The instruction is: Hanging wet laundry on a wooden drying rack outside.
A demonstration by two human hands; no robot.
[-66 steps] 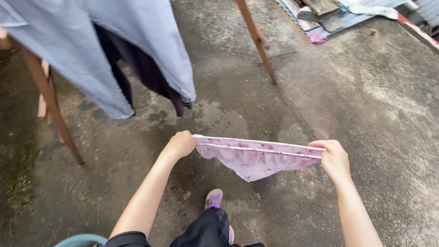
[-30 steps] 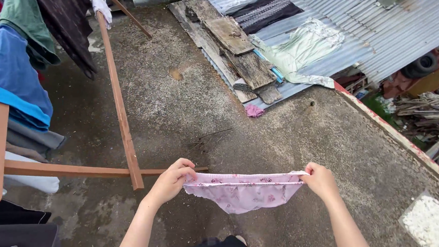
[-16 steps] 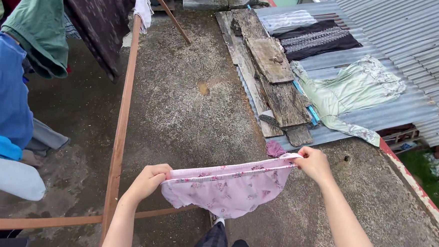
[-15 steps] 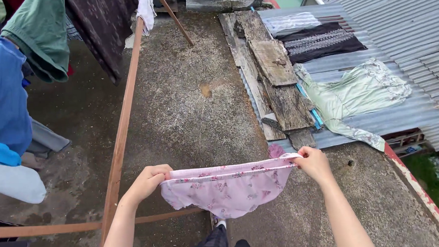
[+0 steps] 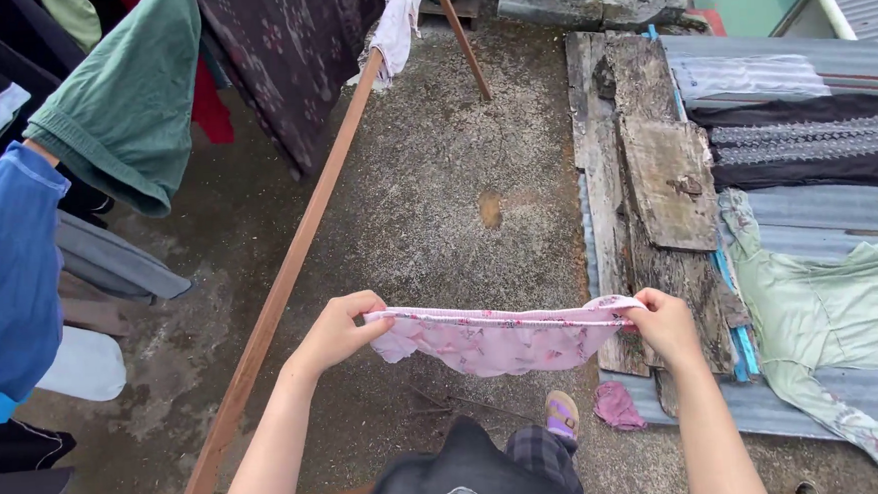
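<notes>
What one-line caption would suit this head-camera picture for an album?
Left hand and right hand stretch a pink floral garment taut above a concrete rooftop, beside a wooden drying rack.

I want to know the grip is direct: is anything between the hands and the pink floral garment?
No. The left hand and right hand each pinch an end of the pink floral garment directly; nothing visible lies between.
</notes>
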